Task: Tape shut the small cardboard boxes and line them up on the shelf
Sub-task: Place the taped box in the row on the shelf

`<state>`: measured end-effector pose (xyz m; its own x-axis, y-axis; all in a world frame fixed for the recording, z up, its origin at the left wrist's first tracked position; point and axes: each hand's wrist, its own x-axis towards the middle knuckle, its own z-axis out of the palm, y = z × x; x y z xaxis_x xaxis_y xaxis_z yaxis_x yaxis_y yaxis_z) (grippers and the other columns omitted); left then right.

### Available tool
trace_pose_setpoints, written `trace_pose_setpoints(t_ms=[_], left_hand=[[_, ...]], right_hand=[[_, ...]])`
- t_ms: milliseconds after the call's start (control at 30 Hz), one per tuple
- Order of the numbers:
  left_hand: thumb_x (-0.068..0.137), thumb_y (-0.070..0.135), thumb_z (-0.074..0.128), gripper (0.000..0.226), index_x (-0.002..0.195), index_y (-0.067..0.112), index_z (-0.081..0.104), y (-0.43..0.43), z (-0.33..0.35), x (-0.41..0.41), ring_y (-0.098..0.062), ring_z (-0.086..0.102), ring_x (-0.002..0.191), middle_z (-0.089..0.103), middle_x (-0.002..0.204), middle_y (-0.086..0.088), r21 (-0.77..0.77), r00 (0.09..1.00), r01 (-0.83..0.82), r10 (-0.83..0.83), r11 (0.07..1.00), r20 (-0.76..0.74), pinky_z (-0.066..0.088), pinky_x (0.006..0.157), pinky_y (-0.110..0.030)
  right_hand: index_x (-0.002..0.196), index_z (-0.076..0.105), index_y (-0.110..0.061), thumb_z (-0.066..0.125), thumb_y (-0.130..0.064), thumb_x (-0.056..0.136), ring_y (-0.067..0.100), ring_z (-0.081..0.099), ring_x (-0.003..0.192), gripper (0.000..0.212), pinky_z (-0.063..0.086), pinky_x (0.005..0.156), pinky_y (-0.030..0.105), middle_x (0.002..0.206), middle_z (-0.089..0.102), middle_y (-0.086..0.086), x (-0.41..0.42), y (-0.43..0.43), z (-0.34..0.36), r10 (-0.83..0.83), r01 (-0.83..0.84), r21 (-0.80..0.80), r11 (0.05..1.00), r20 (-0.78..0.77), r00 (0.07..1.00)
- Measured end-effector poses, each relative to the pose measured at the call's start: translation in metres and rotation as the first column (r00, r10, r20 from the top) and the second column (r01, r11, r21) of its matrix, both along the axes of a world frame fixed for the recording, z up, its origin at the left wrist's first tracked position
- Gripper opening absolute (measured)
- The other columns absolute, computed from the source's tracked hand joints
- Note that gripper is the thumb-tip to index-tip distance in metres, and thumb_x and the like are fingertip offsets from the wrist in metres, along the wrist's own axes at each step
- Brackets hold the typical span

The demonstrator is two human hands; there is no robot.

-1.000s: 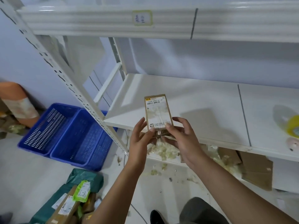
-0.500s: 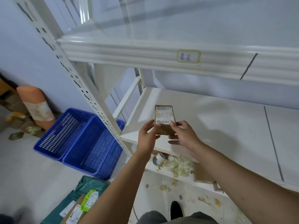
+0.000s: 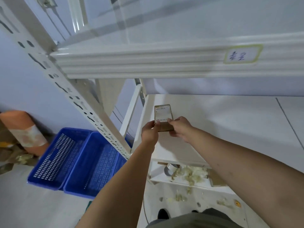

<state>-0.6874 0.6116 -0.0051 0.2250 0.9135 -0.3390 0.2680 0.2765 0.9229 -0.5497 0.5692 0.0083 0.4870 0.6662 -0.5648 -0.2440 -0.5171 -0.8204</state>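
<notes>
White shelf [image 3: 213, 129] is filling the view; small cardboard box [image 3: 163, 117] is sitting over its left front corner. Left hand [image 3: 148, 131] and right hand [image 3: 180, 127] are pinching the box's near end between them. Brown box, white label on top.

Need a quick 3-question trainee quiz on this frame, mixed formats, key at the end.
1. True or false: the small cardboard box is held by the left hand alone.
2. Multiple choice: the box is over which part of the middle shelf? A) left end B) right end C) underneath it
3. Fill in: the two floor baskets left of the rack are ____ in colour.

Key:
1. False; the right hand grips it too.
2. A
3. blue
</notes>
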Motion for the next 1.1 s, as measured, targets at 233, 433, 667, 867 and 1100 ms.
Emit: trace_pose_setpoints(t_ms=[233, 433, 667, 867, 1100], left_hand=[[0.108, 0.036, 0.06, 0.036, 0.142, 0.03, 0.067, 0.047, -0.021, 0.004, -0.027, 0.062, 0.122, 0.071, 0.135, 0.001, -0.013, 0.994, -0.001, -0.001, 1.0, -0.113, 0.046, 0.096, -0.033], [0.108, 0.023, 0.06, 0.032, 0.138, 0.023, 0.071, 0.069, -0.038, 0.004, -0.027, 0.063, 0.122, 0.073, 0.125, 0.001, -0.016, 1.0, 0.014, -0.014, 1.0, -0.015, 0.049, 0.103, -0.038], [0.109, 0.025, 0.059, 0.03, 0.137, 0.025, 0.071, 0.081, -0.041, 0.008, -0.028, 0.064, 0.123, 0.073, 0.126, 0.0, -0.043, 1.0, -0.019, 0.019, 0.999, 0.019, 0.052, 0.111, -0.047], [0.106, 0.03, 0.066, 0.047, 0.151, 0.023, 0.054, 0.068, -0.036, 0.003, -0.029, 0.062, 0.128, 0.063, 0.141, -0.004, -0.16, 0.982, -0.131, 0.15, 0.978, 0.111, 0.05, 0.114, -0.05], [0.1, 0.02, 0.073, 0.019, 0.117, 0.026, 0.067, -0.026, -0.01, 0.021, -0.016, 0.067, 0.087, 0.071, 0.107, -0.008, -0.03, 0.975, 0.07, -0.062, 0.997, 0.215, 0.057, 0.082, -0.032]], right_hand=[[0.128, 0.062, -0.012, 0.069, -0.035, 0.102, 0.028, 0.067, 0.106, 0.035, 0.063, 0.092, 0.046, 0.118, 0.066, 0.005, -0.009, 0.024, -0.018, -0.097, 0.107, 0.041, 0.993, -0.192, 0.977], [0.125, 0.062, -0.024, 0.068, -0.043, 0.101, 0.03, 0.062, 0.118, 0.03, 0.062, 0.092, 0.045, 0.121, 0.064, -0.001, -0.016, 0.025, -0.026, -0.025, 0.054, 0.093, 0.994, -0.28, 0.96], [0.145, 0.058, -0.024, 0.062, -0.039, 0.105, 0.03, 0.06, 0.122, 0.043, 0.061, 0.09, 0.043, 0.139, 0.062, 0.003, -0.023, 0.031, -0.028, 0.009, 0.019, 0.118, 0.993, -0.228, 0.974], [0.153, 0.05, -0.022, 0.066, -0.035, 0.104, 0.032, 0.061, 0.125, 0.053, 0.061, 0.096, 0.045, 0.143, 0.06, 0.004, -0.027, 0.027, -0.03, -0.033, 0.053, 0.117, 0.992, -0.17, 0.985], [0.132, 0.067, -0.017, 0.066, -0.02, 0.103, 0.026, 0.076, 0.098, 0.029, 0.062, 0.087, 0.04, 0.128, 0.07, 0.008, -0.021, -0.047, -0.017, -0.264, 0.276, 0.254, 0.927, -0.079, 0.961]])
